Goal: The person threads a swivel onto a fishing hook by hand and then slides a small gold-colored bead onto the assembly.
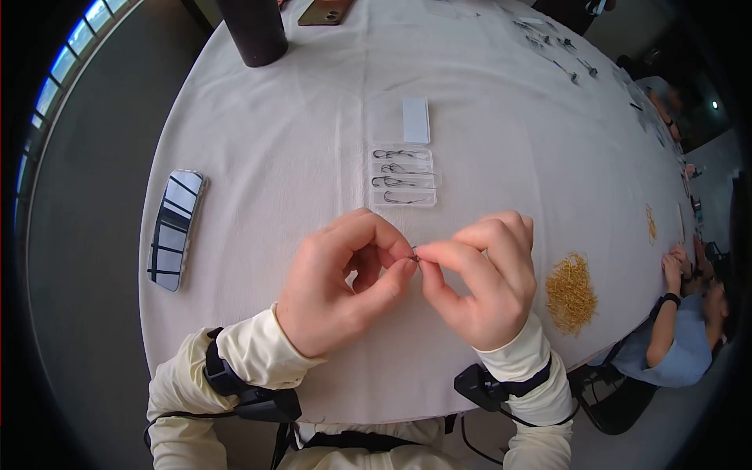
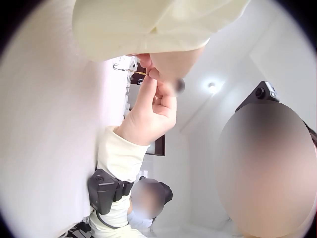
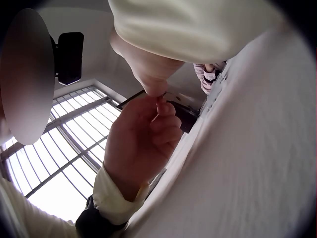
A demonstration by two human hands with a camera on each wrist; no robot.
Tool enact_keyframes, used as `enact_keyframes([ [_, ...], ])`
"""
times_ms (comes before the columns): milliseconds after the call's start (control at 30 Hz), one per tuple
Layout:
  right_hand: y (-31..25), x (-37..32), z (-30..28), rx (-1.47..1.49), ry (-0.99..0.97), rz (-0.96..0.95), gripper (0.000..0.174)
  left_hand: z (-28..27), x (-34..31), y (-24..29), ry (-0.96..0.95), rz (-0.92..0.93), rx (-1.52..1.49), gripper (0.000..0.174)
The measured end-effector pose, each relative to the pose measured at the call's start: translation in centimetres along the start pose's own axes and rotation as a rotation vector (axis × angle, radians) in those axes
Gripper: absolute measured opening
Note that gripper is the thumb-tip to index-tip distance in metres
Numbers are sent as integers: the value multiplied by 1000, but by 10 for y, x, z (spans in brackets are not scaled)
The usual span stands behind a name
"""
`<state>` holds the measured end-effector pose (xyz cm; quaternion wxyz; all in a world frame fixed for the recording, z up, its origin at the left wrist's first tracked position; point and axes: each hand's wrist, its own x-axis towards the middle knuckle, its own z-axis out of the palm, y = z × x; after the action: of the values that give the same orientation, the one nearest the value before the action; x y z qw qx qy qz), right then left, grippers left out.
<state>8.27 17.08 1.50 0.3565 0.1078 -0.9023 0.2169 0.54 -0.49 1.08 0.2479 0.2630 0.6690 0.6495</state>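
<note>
Fingertips of my left hand (image 1: pixel 341 286) and right hand (image 1: pixel 486 278) meet over the table, pinching a tiny dark hook (image 1: pixel 414 256) between them. From the left wrist view, the curved end of the hook (image 2: pixel 117 67) sticks out past the fingers, with a gold-coloured piece (image 2: pixel 138 73) along its shank where my right hand (image 2: pixel 151 111) and left hand (image 2: pixel 176 64) touch. The right wrist view shows my left hand (image 3: pixel 141 141) with fingers curled, its tips against my right hand (image 3: pixel 148 67); the hook is mostly hidden there.
Beyond my hands lies a clear compartment box (image 1: pixel 403 175) of dark hooks, with a pale lid piece (image 1: pixel 416 121). A gold pile (image 1: pixel 571 294) is at right, a phone (image 1: pixel 176 231) at left. A dark cup (image 1: pixel 254 31) stands farther back. Another person (image 1: pixel 677 337) sits at right.
</note>
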Motion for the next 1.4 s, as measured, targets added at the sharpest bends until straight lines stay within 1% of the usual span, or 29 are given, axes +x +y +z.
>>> enact_keyframes([
  [33, -1, 0, 0, -54, 10, -49, 31, 0, 0, 2, 2, 28, 65, 8],
  [67, -1, 1, -2, -55, 7, -48, 31, 0, 2, 4, 2, 27, 63, 8],
  [133, -4, 2, -4, -155, 12, -128, 29, 0, 2, 8, 5, 71, 156, 8],
  [167, -4, 2, -4, -157, 11, -127, 29, 0, 3, 8, 4, 71, 154, 8],
  [233, -4, 0, -4, -228, 14, -175, 24, 0, 3, 7, 10, 137, 213, 8],
  [367, -5, -2, -4, -250, 25, -193, 22, 0, 2, 11, 21, 154, 259, 8],
  [433, -6, -2, -4, -290, 44, -235, 19, -1, 1, 15, 0, 99, 265, 7],
  [633, -11, -3, -6, -288, 8, -211, 13, 0, -1, 19, 20, 100, 310, 6],
  [867, -11, -1, -7, -307, -2, -224, 13, 0, -1, 17, 28, 121, 331, 5],
  [967, -10, -2, -6, -308, -2, -233, 13, 1, 0, 15, 75, 117, 273, 6],
  [1033, -10, -2, -3, -289, -5, -238, 13, -1, 0, 19, 35, -15, 256, 3],
  [1167, -10, -3, -2, -293, -22, -246, 14, -3, 2, 16, 26, -5, 243, 2],
  [1233, -10, -3, 0, -285, -1, -248, 14, -5, 2, 19, 4, -93, 202, 2],
  [1267, -10, -3, -1, -284, -1, -250, 14, -5, 2, 17, 6, -93, 202, 2],
  [1333, -10, -2, -4, -265, -8, -249, 19, -6, 2, 12, -13, -190, 56, 2],
  [1367, -9, -2, -4, -264, -8, -251, 19, -6, 2, 11, -11, -189, 56, 2],
  [1400, -8, -1, -3, -189, 24, -208, 20, -6, 1, 10, -16, -195, 15, 3],
])
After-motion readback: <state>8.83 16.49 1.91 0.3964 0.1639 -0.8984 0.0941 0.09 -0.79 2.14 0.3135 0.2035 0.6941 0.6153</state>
